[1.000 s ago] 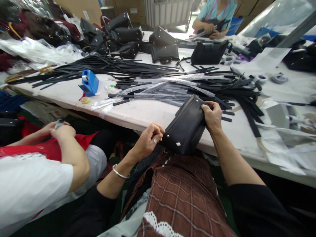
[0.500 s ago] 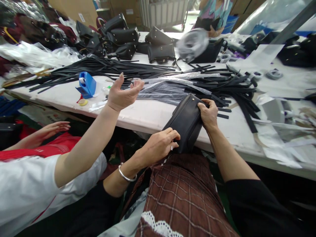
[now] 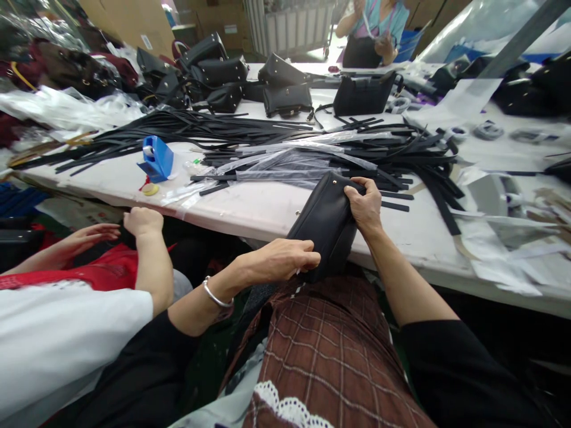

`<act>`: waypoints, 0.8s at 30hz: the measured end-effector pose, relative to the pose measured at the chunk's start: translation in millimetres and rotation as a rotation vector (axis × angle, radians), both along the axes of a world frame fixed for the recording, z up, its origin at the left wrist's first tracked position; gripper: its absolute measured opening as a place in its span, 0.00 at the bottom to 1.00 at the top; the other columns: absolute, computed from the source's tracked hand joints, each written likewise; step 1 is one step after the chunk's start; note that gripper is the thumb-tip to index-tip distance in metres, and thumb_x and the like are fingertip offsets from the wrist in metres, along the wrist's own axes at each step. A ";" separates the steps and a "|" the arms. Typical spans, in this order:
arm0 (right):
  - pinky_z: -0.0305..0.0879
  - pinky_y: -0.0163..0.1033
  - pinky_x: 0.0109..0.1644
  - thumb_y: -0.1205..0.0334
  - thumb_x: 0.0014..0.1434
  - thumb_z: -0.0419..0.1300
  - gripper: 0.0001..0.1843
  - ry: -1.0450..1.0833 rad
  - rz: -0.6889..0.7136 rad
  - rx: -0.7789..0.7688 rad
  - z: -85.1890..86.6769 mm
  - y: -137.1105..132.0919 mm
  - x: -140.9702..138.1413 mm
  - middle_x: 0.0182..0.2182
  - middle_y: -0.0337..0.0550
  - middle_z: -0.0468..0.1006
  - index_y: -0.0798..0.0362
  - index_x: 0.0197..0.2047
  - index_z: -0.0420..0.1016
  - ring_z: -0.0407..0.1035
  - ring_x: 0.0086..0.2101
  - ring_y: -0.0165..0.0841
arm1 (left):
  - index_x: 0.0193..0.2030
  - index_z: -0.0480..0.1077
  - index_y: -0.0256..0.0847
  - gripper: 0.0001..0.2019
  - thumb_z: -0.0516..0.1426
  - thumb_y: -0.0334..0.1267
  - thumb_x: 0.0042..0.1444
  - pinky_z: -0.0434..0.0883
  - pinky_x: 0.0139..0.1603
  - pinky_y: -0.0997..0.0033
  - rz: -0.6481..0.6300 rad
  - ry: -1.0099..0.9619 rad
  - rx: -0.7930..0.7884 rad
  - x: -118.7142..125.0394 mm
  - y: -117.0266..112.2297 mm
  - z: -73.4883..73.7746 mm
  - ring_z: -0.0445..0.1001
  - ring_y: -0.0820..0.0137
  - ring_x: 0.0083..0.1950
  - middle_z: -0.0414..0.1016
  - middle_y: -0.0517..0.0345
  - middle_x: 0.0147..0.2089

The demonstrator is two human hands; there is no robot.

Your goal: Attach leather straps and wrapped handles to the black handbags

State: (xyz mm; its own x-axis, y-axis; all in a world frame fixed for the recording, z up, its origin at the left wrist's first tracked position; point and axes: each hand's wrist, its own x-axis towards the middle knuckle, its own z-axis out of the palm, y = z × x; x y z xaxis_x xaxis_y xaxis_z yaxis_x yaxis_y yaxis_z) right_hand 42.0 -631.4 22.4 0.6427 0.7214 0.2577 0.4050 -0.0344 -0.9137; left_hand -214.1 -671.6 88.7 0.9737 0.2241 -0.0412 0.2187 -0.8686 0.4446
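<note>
A black handbag (image 3: 322,223) is tilted over the table's front edge above my lap, with small metal studs on the face turned up. My right hand (image 3: 364,205) grips its far upper corner, thumb on top and fingers round the end. At the near end, my left hand (image 3: 285,260), with a silver bangle at the wrist, is closed, its curled fingers against or just over the bag. A small whitish bit shows below these fingers; I cannot tell what it is. A checked brown apron (image 3: 325,351) covers my lap.
Black straps (image 3: 267,131), some in clear plastic, cross the white table (image 3: 250,205). A blue tape dispenser (image 3: 157,159) stands left. More black handbags (image 3: 288,98) lie behind. A co-worker's hand (image 3: 145,221) is at left; another person (image 3: 375,35) stands across the table.
The co-worker's raised hand has dropped from above the table and closed. A blurred pale coil before the back bags is gone from there. My left hand's fingers have curled in more.
</note>
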 end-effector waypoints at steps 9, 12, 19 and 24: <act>0.63 0.44 0.48 0.56 0.48 0.61 0.19 0.002 -0.006 0.002 2.5 0.4 -1.4 0.38 0.42 0.77 0.54 0.43 0.76 0.69 0.39 0.37 | 0.37 0.60 0.40 0.06 0.48 0.26 0.62 0.64 0.39 0.70 0.121 -0.141 -0.040 -10.7 -15.4 -25.2 0.64 0.70 0.36 0.66 0.57 0.37; 0.63 0.44 0.48 0.56 0.48 0.61 0.19 0.002 -0.002 0.003 3.1 -0.1 -1.7 0.38 0.42 0.77 0.53 0.43 0.76 0.69 0.39 0.37 | 0.36 0.60 0.40 0.05 0.49 0.27 0.61 0.66 0.41 0.71 0.317 -0.347 -0.262 -19.7 -18.8 -31.7 0.66 0.72 0.38 0.66 0.57 0.39; 0.65 0.43 0.45 0.52 0.47 0.62 0.22 0.115 0.021 -0.013 -3.2 -7.4 9.2 0.37 0.41 0.76 0.53 0.45 0.76 0.67 0.36 0.35 | 0.40 0.63 0.40 0.07 0.56 0.40 0.59 0.64 0.31 0.75 0.932 -0.744 -0.766 -50.9 -23.8 -62.9 0.65 0.77 0.27 0.65 0.65 0.29; 0.63 0.37 0.35 0.54 0.42 0.66 0.24 0.339 0.016 -0.013 -11.0 -6.4 29.0 0.33 0.38 0.74 0.53 0.43 0.76 0.64 0.31 0.31 | 0.40 0.66 0.38 0.17 0.57 0.51 0.56 0.49 0.21 0.79 1.064 -0.552 -1.079 -58.3 -37.2 -103.0 0.52 0.81 0.20 0.58 0.70 0.23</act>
State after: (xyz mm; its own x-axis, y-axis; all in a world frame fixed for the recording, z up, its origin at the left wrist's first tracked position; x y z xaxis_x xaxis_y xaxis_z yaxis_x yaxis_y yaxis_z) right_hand 70.9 -637.8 11.5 0.6791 0.7337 0.0221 0.0787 -0.0429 -0.9960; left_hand -272.4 -708.9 -14.3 0.3522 0.8744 -0.3339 0.1016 0.3189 0.9423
